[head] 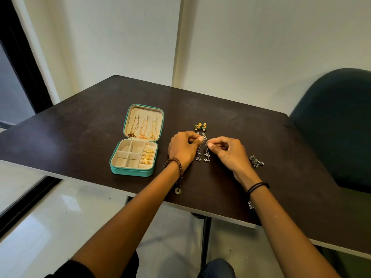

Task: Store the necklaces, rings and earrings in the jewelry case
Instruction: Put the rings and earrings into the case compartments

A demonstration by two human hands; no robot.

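Necklaces (143, 127) hung in lid of jewelry case (131, 173), rings (148, 156) seated at its right side: done. Earrings left: silver dangle pair (202, 155) pinched at tops by fingers (199, 139) of left hand (181, 149) & right hand (228, 152), right of case; yellow-green pair (200, 126) & grey pair (256, 161) untouched on bench (80, 137).
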